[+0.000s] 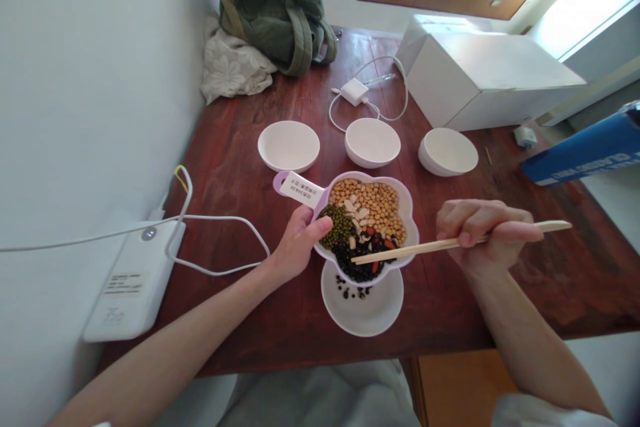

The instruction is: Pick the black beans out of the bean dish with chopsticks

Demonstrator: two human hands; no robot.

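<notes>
My left hand (300, 243), thumb over the edge, grips the lilac, flower-shaped, plastic-looking dish (411, 228) above the white round bowl (363, 318); it should be light, stiff, well held there; my right hand (487, 235) curls around pale wooden chopsticks (427, 247); small black beans (346, 257) may slip from them.

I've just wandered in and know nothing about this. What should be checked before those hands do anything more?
1. Left hand steadying the dish: ok, thumb over the rim beside the handle.
2. Chopsticks secure: ok, held in the right hand.
3. Black beans unmixed in the dish: not ok, reddish pieces lie among them.
4. Chopstick tips gripping a bean: cannot tell, they overlap the dark pile.
5. Near bowl fully uncovered: not ok, the dish hides its far side.
6. Three far bowls upright: ok, in a row beyond the dish.
</notes>
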